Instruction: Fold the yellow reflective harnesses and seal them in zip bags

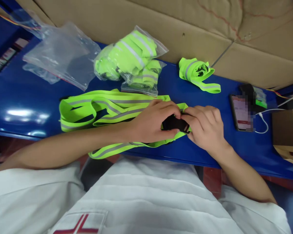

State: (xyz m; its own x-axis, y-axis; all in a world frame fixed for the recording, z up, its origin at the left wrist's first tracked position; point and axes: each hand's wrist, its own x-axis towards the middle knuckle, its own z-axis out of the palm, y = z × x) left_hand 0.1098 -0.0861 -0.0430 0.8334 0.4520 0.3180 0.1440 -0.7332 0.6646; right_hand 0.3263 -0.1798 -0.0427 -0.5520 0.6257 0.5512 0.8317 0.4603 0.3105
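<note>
Neon-yellow reflective straps (119,112) with grey stripes lie in loose folds across the blue table, partly under my left forearm. Where they come together on the right is a black buckle (174,124). My left hand (156,122) curls around its left side, thumb below and fingers above. From the right, my right hand (203,128) pinches the buckle's other end and the strap edge beside it. My fingers cover part of the buckle, so I cannot tell whether it is fastened.
Behind the straps lie plastic bags of folded neon straps (132,58) and clear plastic bags (63,52). A rolled neon strap (196,72) sits farther right. A phone (241,113) with a white cable and a cardboard box (286,128) are at the right. Large cardboard boxes (161,29) line the back.
</note>
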